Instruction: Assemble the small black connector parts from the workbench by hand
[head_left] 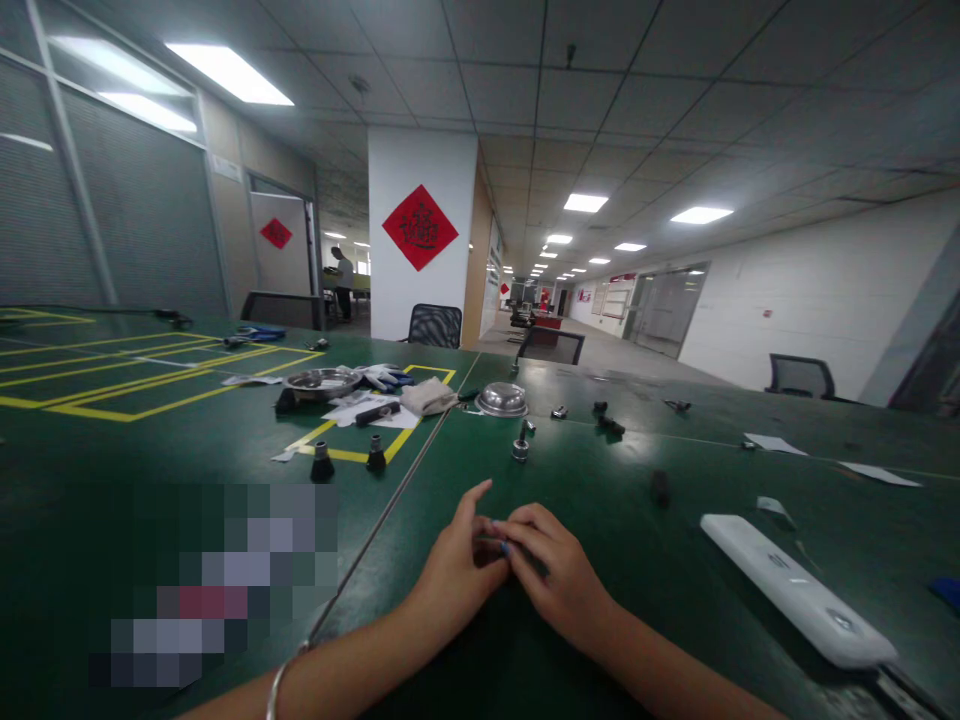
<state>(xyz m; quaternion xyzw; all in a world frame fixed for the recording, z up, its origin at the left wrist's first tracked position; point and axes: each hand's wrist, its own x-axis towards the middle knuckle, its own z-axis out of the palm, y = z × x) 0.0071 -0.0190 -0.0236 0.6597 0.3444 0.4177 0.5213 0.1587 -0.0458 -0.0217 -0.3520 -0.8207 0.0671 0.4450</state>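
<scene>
My left hand [454, 570] and my right hand [559, 575] meet over the green table [637, 560], just in front of me. Their fingertips pinch a tiny dark part [501, 546] between them; it is too small to name. My left index finger sticks up, the other fingers curl in. A bracelet sits on my left wrist. Small metal and black parts [520, 449] lie further out on the table.
A white power strip [787, 588] lies at the right. Two black cones [322, 462] stand at the left, with a metal bowl [502, 399], a metal dish [321, 381], gloves and paper behind. Office chairs stand beyond the table. A person stands far back left.
</scene>
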